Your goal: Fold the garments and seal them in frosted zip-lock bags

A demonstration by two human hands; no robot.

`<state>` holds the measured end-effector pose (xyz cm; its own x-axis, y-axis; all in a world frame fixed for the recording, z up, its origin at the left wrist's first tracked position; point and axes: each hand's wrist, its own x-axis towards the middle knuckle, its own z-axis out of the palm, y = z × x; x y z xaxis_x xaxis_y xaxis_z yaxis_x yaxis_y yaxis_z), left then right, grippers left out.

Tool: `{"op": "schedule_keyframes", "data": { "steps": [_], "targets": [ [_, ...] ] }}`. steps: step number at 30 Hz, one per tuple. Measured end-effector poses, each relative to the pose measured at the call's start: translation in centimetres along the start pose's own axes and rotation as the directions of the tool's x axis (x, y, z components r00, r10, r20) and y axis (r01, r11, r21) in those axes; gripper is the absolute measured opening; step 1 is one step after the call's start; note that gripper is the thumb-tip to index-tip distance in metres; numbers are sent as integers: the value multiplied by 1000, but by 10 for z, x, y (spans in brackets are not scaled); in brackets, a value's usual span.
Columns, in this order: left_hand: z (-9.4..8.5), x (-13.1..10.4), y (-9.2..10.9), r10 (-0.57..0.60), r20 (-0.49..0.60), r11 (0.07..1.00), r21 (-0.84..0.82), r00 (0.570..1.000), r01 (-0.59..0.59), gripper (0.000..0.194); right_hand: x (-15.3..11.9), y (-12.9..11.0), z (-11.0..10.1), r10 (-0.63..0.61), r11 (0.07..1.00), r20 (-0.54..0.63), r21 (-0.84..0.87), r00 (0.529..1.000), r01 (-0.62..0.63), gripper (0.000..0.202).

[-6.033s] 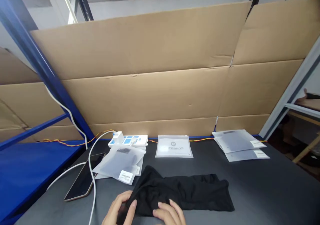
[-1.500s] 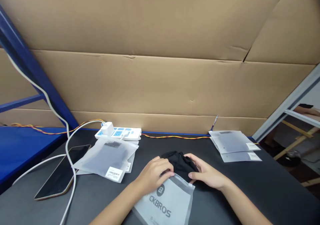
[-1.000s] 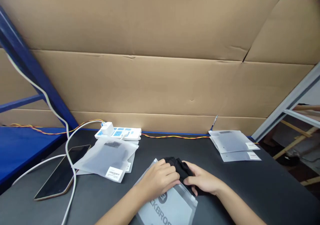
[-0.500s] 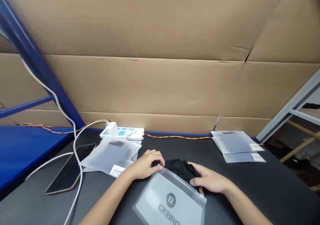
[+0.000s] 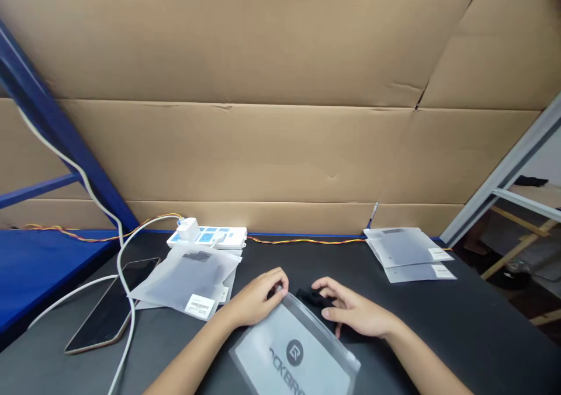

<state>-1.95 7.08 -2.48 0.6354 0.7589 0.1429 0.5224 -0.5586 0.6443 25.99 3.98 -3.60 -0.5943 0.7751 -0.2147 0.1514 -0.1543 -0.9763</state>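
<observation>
Less black cloth (image 5: pixel 314 299) shows, likely tucked deeper; my left hand (image 5: pixel 259 297) pinches the frosted plastic bag (image 5: pixel 277 338), my right hand (image 5: pixel 356 310) loosely parted.

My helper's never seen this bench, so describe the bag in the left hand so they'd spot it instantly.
On the black tabletop, look at the view's bottom centre. There the left hand pinches one corner of a translucent zip bag. A dark round logo and big lettering set it apart from the stickered bags behind.
</observation>
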Motion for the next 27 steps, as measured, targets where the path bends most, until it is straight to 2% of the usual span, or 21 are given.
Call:
{"op": "schedule_keyframes", "data": {
  "steps": [2,5,7,9,14,19,24,27],
  "targets": [
    [-2,1,-6,-80,-92,994,64,993,86,11,2,4,-5,-41,998,-97,-44,994,37,46],
    [-5,1,-10,-137,-160,979,126,978,158,11,2,8,-12,-69,984,-91,-171,993,52,56],
    [-5,1,-10,-100,-149,983,136,984,121,11,1,8,-13,-62,966,-38,-254,997,51,69],
    [-5,1,-8,-47,-134,988,141,990,66,12,1,8,-11,-60,947,-12,-316,998,53,72],
    [-3,2,-8,-57,-153,983,163,987,82,13,2,5,-2,-150,934,-63,-336,987,120,67],
    [-3,2,-8,-67,-152,983,160,986,91,10,4,1,2,-110,919,-101,-390,989,63,62],
    [-2,2,-5,-56,-145,985,152,988,78,10,3,-3,7,-138,879,-82,-470,987,84,50],
    [1,3,-5,-48,-148,988,135,988,68,10,3,-4,10,-137,865,-83,-496,987,78,52]
  ]
}}
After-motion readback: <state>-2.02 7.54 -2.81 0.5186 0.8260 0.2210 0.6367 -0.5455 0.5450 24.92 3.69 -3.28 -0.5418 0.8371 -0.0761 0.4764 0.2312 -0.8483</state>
